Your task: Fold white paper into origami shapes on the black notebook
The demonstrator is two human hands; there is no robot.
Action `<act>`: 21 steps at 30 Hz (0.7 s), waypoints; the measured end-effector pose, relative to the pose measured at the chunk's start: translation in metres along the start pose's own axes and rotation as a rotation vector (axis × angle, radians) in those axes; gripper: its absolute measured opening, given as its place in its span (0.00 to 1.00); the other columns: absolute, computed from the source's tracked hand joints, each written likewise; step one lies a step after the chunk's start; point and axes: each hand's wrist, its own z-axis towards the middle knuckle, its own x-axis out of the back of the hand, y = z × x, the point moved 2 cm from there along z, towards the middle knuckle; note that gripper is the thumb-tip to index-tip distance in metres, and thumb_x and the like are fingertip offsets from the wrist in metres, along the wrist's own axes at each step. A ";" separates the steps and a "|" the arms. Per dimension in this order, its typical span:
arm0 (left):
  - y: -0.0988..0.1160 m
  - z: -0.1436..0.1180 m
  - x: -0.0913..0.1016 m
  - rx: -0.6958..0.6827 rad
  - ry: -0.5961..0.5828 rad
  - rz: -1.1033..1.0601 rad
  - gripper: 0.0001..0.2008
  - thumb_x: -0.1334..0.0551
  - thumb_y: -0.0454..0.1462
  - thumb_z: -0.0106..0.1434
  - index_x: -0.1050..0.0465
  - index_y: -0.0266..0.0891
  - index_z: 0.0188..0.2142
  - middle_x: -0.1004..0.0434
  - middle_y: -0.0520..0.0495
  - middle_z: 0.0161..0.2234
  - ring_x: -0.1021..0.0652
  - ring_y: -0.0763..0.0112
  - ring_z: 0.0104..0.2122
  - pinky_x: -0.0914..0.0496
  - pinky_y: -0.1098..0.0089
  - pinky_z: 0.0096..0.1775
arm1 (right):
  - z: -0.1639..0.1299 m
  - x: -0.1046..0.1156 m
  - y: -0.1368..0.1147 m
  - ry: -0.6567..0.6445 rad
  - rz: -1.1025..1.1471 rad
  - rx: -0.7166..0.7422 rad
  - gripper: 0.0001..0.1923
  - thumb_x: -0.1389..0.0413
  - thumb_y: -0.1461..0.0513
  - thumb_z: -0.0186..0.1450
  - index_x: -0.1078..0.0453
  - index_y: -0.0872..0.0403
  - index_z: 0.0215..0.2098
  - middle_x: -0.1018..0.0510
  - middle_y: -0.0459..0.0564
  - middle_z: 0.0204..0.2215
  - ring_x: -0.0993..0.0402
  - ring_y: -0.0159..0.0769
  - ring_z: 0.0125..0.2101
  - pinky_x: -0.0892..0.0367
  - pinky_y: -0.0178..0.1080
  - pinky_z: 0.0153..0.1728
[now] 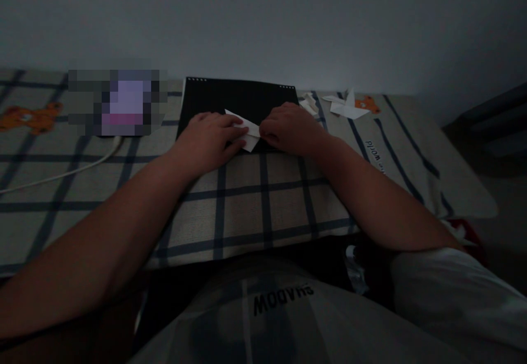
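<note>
From my head camera, I am looking down at a black board (239, 103) lying on a checked cloth (255, 205). My left hand (209, 136) is pressing flat on a folded white paper (246, 131), and the paper is sitting at the near edge of the black board. My left fingers (230, 125) are lying stretched over the paper, not curled into a fist. My right hand (288, 128) is pinching the paper's right end, with its fingers bent in tight on it.

It is very dark here, so I think I could fold the paper crooked. The cloth under the board looks soft, so the paper could slip or crease badly if I am pushing hard.

Right of the black board, more folded paper bits (346, 108) are lying. Left of the board, a white cord (61, 174) is lying on the cloth.
</note>
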 end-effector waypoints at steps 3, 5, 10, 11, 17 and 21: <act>0.000 0.000 -0.001 0.003 0.006 0.013 0.27 0.50 0.48 0.84 0.20 0.49 0.71 0.20 0.43 0.73 0.23 0.47 0.72 0.34 0.48 0.72 | -0.002 0.000 0.006 -0.015 0.031 0.011 0.15 0.46 0.63 0.79 0.14 0.55 0.49 0.11 0.58 0.44 0.20 0.50 0.48 0.36 0.50 0.53; 0.000 0.000 -0.001 0.001 0.013 0.012 0.27 0.50 0.48 0.84 0.19 0.49 0.70 0.20 0.44 0.73 0.23 0.48 0.72 0.35 0.48 0.72 | -0.003 0.000 0.009 -0.027 0.052 0.017 0.15 0.44 0.63 0.78 0.14 0.55 0.49 0.11 0.59 0.45 0.20 0.50 0.49 0.36 0.50 0.53; -0.001 -0.001 -0.001 -0.002 0.019 -0.011 0.26 0.48 0.48 0.83 0.19 0.50 0.70 0.20 0.43 0.73 0.23 0.46 0.72 0.34 0.45 0.72 | -0.005 0.000 0.014 -0.040 0.128 0.035 0.15 0.43 0.63 0.75 0.14 0.55 0.51 0.11 0.59 0.48 0.20 0.50 0.50 0.35 0.49 0.53; -0.001 -0.001 -0.001 -0.004 0.021 -0.014 0.26 0.48 0.48 0.83 0.19 0.50 0.70 0.20 0.43 0.73 0.23 0.46 0.72 0.34 0.44 0.73 | -0.006 0.001 0.014 -0.042 0.141 0.038 0.15 0.43 0.63 0.75 0.14 0.55 0.51 0.11 0.59 0.48 0.20 0.50 0.50 0.35 0.49 0.53; -0.002 -0.002 -0.002 -0.027 0.047 -0.043 0.27 0.48 0.48 0.83 0.19 0.49 0.70 0.20 0.42 0.73 0.24 0.44 0.73 0.35 0.41 0.73 | -0.006 0.000 0.015 -0.054 0.177 0.045 0.15 0.44 0.63 0.75 0.14 0.54 0.51 0.11 0.58 0.50 0.20 0.51 0.51 0.36 0.49 0.53; 0.002 -0.002 0.000 -0.049 0.071 -0.038 0.27 0.48 0.48 0.82 0.17 0.47 0.68 0.22 0.40 0.75 0.27 0.39 0.75 0.34 0.40 0.72 | -0.006 -0.003 0.012 -0.016 0.155 0.006 0.15 0.44 0.63 0.77 0.14 0.53 0.52 0.11 0.58 0.53 0.21 0.51 0.53 0.36 0.49 0.53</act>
